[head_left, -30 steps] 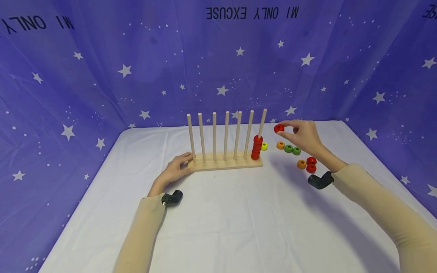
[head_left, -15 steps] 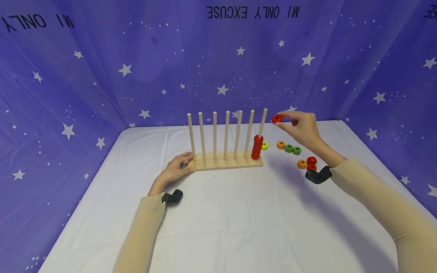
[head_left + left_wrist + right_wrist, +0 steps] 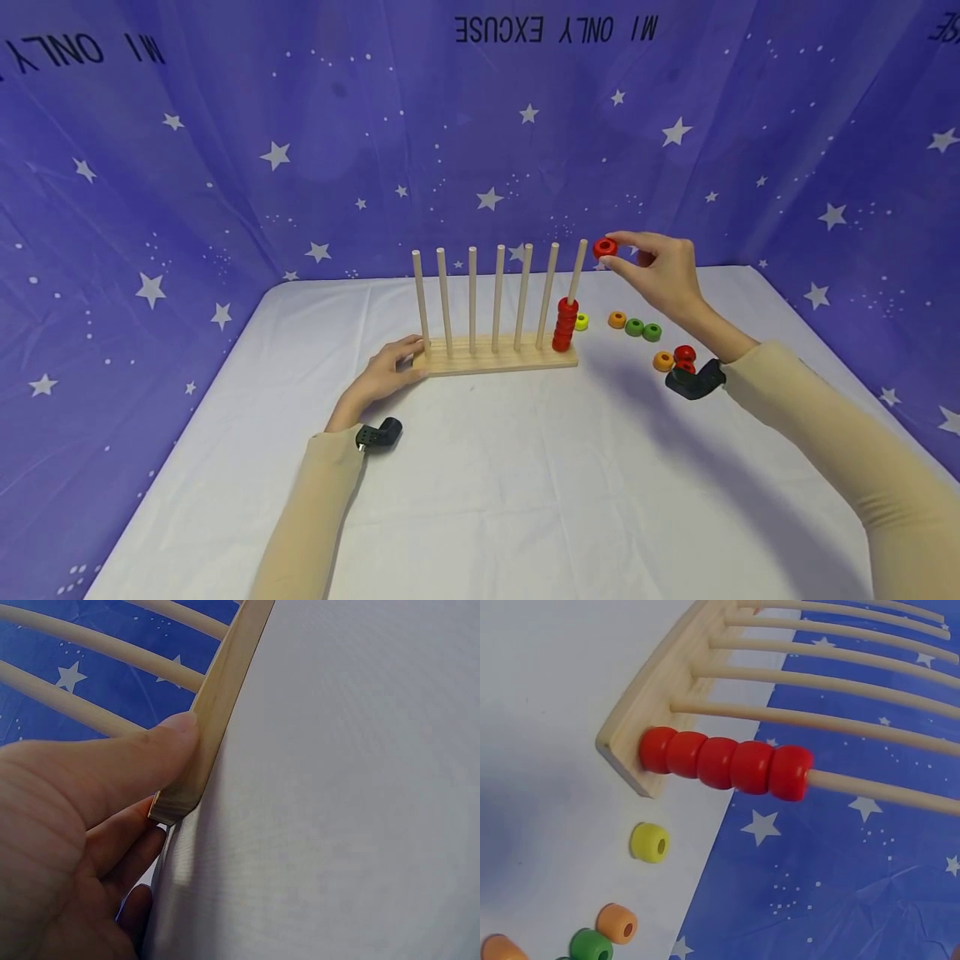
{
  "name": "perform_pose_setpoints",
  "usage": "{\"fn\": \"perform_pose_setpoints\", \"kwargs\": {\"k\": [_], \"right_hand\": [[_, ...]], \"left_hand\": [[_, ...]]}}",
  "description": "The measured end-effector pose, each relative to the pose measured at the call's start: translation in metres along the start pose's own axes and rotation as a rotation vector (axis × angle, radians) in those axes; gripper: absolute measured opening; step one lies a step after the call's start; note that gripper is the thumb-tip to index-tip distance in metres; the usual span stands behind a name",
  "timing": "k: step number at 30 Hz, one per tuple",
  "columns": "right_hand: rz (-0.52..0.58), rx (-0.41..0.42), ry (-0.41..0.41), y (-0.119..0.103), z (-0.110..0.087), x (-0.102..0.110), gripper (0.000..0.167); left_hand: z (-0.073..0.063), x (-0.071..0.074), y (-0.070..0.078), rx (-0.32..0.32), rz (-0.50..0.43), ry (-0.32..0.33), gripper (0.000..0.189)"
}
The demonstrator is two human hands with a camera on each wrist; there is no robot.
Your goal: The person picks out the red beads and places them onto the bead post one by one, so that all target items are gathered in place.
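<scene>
A wooden peg board (image 3: 495,362) with several upright pegs stands on the white table. My left hand (image 3: 384,373) grips the left end of its base; in the left wrist view the thumb (image 3: 142,761) lies on the front and the fingers curl behind. Between thumb and fingertips, my right hand (image 3: 663,271) pinches a red bead (image 3: 603,255), its hole showing. That bead is just right of the top of the rightmost peg (image 3: 577,271), in the air. Several red beads (image 3: 716,763) are stacked low on this same peg; the other pegs are bare.
A yellow bead (image 3: 582,322) lies close to the board's right end. Further right are an orange bead (image 3: 617,319), two green beads (image 3: 633,327), another orange bead (image 3: 663,361) and red beads (image 3: 684,354). A star-patterned purple curtain (image 3: 420,108) encloses the table.
My right hand has risen and shifted slightly left with the red bead, from beside the peg's middle to near its top. The left hand and the board stay put.
</scene>
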State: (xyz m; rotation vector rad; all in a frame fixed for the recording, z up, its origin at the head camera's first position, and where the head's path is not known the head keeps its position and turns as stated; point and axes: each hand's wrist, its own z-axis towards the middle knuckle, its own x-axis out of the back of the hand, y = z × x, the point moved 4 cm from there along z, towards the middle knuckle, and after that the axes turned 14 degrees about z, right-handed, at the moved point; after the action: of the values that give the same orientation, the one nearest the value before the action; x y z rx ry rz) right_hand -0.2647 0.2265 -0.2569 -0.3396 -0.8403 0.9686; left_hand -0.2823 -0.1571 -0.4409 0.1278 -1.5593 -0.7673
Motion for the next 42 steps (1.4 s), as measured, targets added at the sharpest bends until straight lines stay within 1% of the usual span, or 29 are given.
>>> {"fn": "perform_pose_setpoints", "kwargs": {"k": [12, 19, 29, 38, 42], "right_hand": [[0.047, 0.002, 0.044, -0.005, 0.007, -0.004, 0.031], [0.062, -0.02, 0.058, -0.006, 0.01, -0.005, 0.031], [0.091, -0.057, 0.039, -0.011, 0.013, -0.014, 0.033], [0.09, -0.122, 0.012, -0.006, 0.013, -0.02, 0.034], [0.097, -0.143, 0.0, -0.003, 0.012, -0.022, 0.034]], "left_hand": [[-0.002, 0.0, 0.0, -0.006, 0.006, -0.001, 0.058], [0.0, 0.0, -0.002, -0.017, 0.01, 0.006, 0.058], [-0.001, 0.0, -0.001, -0.02, 0.006, 0.008, 0.058], [-0.002, 0.0, 0.0, -0.016, -0.004, -0.001, 0.058], [-0.003, 0.001, 0.001, -0.022, -0.011, 0.005, 0.058]]}}
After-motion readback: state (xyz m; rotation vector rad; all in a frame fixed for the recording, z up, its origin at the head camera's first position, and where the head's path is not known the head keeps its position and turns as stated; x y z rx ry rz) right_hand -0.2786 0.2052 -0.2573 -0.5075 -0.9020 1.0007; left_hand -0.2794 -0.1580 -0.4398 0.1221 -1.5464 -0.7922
